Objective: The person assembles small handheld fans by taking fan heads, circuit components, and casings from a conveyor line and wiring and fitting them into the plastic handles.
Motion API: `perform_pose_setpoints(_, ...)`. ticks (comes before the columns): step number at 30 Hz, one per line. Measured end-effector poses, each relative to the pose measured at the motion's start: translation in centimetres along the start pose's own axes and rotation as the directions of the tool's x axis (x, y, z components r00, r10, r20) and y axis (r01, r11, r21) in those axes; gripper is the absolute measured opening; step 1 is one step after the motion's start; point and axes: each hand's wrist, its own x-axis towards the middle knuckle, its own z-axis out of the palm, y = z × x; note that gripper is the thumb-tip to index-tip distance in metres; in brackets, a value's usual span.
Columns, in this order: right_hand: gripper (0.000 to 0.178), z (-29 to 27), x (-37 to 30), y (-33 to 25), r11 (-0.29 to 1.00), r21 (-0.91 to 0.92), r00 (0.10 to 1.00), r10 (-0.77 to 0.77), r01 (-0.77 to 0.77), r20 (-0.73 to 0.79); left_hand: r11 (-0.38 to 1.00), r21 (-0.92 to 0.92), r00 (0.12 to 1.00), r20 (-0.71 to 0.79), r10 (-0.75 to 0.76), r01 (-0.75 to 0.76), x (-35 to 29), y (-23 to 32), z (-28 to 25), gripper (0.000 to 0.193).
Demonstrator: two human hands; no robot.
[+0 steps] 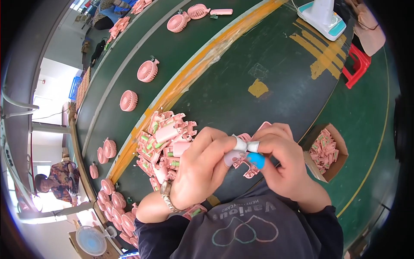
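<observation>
Both hands are together in front of my chest, closed round a small pink plastic housing part [251, 172] with open slots and posts. My left hand [200, 166] pinches it from the left, with white tape and a pale cover on its fingertips. Gripping from the right is my right hand [282, 162], which wears white tape and a blue finger cover. The fingers hide most of the part. Beside my left hand lies a heap of pink handle shells [166, 134], several with green pieces inside. Another pink shell [196, 211] sits below my left wrist.
A cardboard box [340, 166] of pink parts stands at the right. Beyond the yellow-taped edge, pink round fans [128, 100] lie along a green belt, crowded at lower left [117, 213]. A white-and-teal device [321, 19] and red stool [358, 67] are far right. Another person [62, 181] is at left.
</observation>
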Motion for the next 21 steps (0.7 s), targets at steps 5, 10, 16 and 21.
perform_pose_setpoints(5, 0.022, -0.3, -0.5, 0.0, 0.93, 0.278, 0.968, 0.249, -0.241, 0.003, 0.999, -0.037, 0.998, 0.058, 0.027, -0.025, 0.1, 0.6, -0.5, 0.029)
perform_pose_setpoints(10, 0.022, -0.2, 0.2, -0.4, 0.987, -0.143, 0.991, -0.089, 0.074, -0.1, 0.791, -0.489, 0.924, 0.1, -0.368, 0.368, -0.6, 0.8, 0.1, 0.029)
perform_pose_setpoints(16, 0.023, -0.1, 0.3, -0.4, 0.924, -0.322, 0.965, -0.246, 0.205, -0.092, 0.926, -0.303, 0.974, 0.064, -0.216, 0.226, -0.7, 0.2, -0.3, 0.017)
perform_pose_setpoints(21, 0.021, -0.1, 0.6, -0.2, 0.888, -0.344, 0.941, -0.336, 0.304, -0.034, 0.96, -0.14, 0.965, 0.137, -0.222, 0.241, -0.7, 1.2, -1.3, 0.017)
